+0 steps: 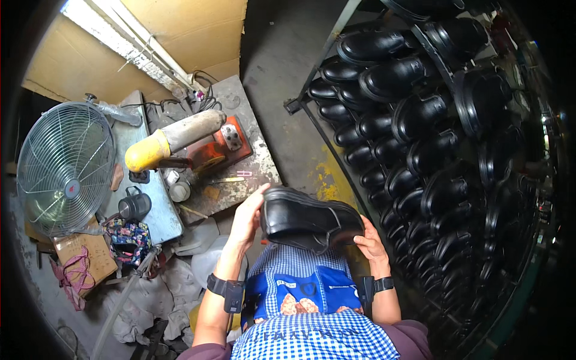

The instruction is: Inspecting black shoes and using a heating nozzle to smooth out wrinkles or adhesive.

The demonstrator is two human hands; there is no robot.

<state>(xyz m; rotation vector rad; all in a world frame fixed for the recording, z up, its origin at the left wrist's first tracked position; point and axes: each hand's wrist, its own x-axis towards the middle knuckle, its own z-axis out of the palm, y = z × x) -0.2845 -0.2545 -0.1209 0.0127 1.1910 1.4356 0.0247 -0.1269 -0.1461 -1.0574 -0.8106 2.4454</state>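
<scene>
A glossy black shoe (300,222) lies sideways between my two hands, above my blue checked apron (315,342). My left hand (249,216) is closed on one end of it, with the fingers behind the sole edge. At the other end, my right hand (372,240) grips the shoe with the thumb on the near side. Some fingers of both hands are hidden behind the shoe. Each of my wrists wears a black strap with a small box on it.
A rack (324,129) of many black shoes fills the right side. On the left, a worn workbench (255,162) carries an orange machine (231,144) with a yellow-ended pipe (150,150). Beside it are a large fan (66,168), a dark mug (135,204) and a cardboard box (99,261).
</scene>
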